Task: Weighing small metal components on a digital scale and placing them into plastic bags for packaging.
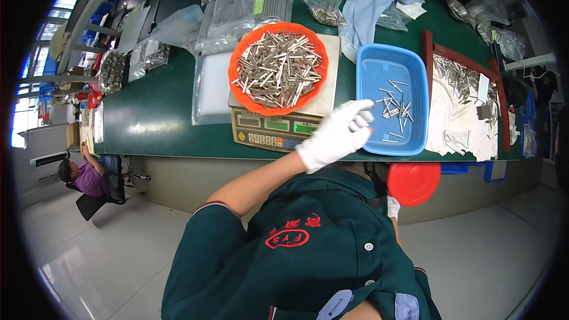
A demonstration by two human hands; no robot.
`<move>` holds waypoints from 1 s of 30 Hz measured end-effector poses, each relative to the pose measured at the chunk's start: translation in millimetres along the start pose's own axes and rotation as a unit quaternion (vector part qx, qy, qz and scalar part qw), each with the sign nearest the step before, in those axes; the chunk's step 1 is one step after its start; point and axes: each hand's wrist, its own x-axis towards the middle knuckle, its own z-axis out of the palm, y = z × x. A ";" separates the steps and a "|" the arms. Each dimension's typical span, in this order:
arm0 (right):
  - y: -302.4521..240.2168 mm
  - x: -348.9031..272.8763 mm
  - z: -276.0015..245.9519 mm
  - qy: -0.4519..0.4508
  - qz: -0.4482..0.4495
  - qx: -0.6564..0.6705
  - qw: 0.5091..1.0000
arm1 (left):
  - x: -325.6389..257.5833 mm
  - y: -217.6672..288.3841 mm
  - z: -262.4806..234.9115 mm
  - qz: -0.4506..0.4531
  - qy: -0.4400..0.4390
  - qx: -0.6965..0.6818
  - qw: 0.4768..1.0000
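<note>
My left hand (338, 134), in a white glove, reaches over the front right corner of a digital scale (261, 138) toward the near left rim of a blue plastic basket (363, 92). Its fingers are partly bent and apart, and nothing shows in them. Several thin metal pins (396, 106) lie scattered on the basket's floor. On the scale sits an orange scalloped bowl (235, 78), heaped with metal pins (278, 68). My right hand (393, 207), also white-gloved, is low beside a round red plastic thing (415, 184) below the table edge; its fingers are mostly hidden.
Right of the basket, a red-brown frame (428, 53) borders a white cloth (453, 133) with more pins (459, 77). Behind stand bagged grey trays (246, 15), bags of metal parts (326, 13) and a light-blue cloth (379, 0). A seated person (92, 175) works at far left.
</note>
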 end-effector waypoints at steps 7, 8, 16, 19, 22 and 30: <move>100.7 34.3 -9.2 0.004 0.086 0.154 0.984 | 5.6 64.1 -123.0 0.156 -0.018 0.684 0.712; 60.0 26.5 4.8 -0.010 0.068 0.123 0.990 | -0.6 61.3 -127.0 0.151 -0.024 0.708 0.689; 49.5 51.0 20.4 -0.034 -0.013 0.050 0.998 | 49.8 49.5 -121.3 0.081 -0.079 0.752 0.649; 42.9 44.0 24.6 -0.034 -0.012 0.075 0.997 | 59.0 49.9 -122.9 0.044 -0.088 0.763 0.639; 68.3 43.7 19.4 -0.001 -0.027 0.075 0.997 | 65.9 47.5 -115.6 0.046 -0.067 0.769 0.634; 90.0 26.9 17.1 -0.026 0.038 0.115 0.992 | 70.8 21.0 -145.4 0.170 -0.058 0.767 0.617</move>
